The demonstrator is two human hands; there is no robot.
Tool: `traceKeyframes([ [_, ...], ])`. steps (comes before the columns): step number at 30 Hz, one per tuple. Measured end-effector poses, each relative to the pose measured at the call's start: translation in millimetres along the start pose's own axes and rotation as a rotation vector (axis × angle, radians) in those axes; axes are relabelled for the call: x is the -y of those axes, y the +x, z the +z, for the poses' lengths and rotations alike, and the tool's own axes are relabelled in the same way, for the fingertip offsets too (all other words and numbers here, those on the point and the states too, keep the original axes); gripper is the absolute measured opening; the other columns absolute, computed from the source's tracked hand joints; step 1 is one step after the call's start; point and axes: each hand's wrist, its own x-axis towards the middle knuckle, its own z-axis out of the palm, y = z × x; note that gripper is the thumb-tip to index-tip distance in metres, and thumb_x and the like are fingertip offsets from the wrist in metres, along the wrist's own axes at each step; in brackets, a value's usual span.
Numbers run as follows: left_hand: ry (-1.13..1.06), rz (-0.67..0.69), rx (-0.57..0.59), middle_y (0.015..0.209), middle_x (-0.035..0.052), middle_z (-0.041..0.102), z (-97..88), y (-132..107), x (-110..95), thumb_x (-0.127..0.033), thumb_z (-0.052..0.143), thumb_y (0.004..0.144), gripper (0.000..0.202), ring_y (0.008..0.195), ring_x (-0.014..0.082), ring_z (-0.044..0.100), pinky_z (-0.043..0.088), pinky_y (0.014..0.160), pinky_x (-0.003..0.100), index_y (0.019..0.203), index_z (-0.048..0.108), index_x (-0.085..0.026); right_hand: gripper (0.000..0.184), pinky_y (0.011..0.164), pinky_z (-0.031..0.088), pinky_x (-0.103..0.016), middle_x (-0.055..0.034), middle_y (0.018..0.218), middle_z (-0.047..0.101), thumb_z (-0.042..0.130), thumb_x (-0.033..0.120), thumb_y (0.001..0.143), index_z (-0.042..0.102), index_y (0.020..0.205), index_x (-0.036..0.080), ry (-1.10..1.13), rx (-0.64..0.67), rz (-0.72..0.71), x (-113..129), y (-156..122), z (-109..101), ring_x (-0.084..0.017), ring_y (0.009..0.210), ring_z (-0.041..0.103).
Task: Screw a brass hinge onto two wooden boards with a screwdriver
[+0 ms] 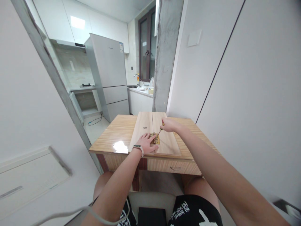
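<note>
Two pale wooden boards (166, 127) lie side by side on the desk, with a narrow dark seam between them. A brass hinge (157, 140) lies flat across the seam. My left hand (147, 143) rests on the boards with its fingers spread, fingertips over the hinge and hiding part of it. In my closed right hand (169, 125) is a screwdriver (160, 130), slanted so its tip is down at the hinge's right leaf. Whether the tip sits in a screw is too small to tell. A small dark metal piece (145, 127) lies on the left board.
The boards lie on a wood-grain desk (113, 133) with a drawer handle (175, 169) at its front. Walls stand close on both sides. Beyond the desk are a grey fridge (110, 69) and a kitchen counter (141, 97). A cable (66, 214) crosses near my left arm.
</note>
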Motion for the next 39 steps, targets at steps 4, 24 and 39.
traceKeyframes([
  [4,-0.005,-0.002,0.001,0.165,0.0086,0.037,-0.5,0.0,-0.5,-0.082,0.040,0.090,0.084,0.154,0.0348,0.029,0.022,0.125,0.052,0.160,0.037,-0.034,0.023,0.079,0.047,-0.028,-0.0140,0.113,0.075,0.068,0.032,0.094,0.065,0.112,0.017,-0.011,0.019,-0.032,0.3,-6.9,-8.1,-0.024,0.102,0.070],
  [24,-0.024,-0.018,0.028,0.167,0.0077,0.035,1.0,1.0,0.1,-0.083,0.042,0.089,0.086,0.155,0.0353,0.026,0.020,0.126,0.054,0.161,0.035,-0.036,0.039,0.078,0.048,-0.030,-0.0171,0.119,0.074,0.065,0.036,0.096,0.060,0.127,0.014,-0.045,0.072,0.000,-7.1,-8.8,-7.4,-0.026,0.104,0.070],
  [39,-0.013,-0.002,0.013,0.165,0.0094,0.037,0.9,0.8,0.4,-0.084,0.039,0.089,0.087,0.154,0.0352,0.029,0.022,0.125,0.054,0.160,0.036,-0.034,0.032,0.086,0.052,-0.034,-0.0186,0.112,0.077,0.067,0.043,0.094,0.080,0.104,0.016,-0.051,-0.007,0.001,-13.3,-2.6,-11.3,-0.031,0.104,0.072],
])
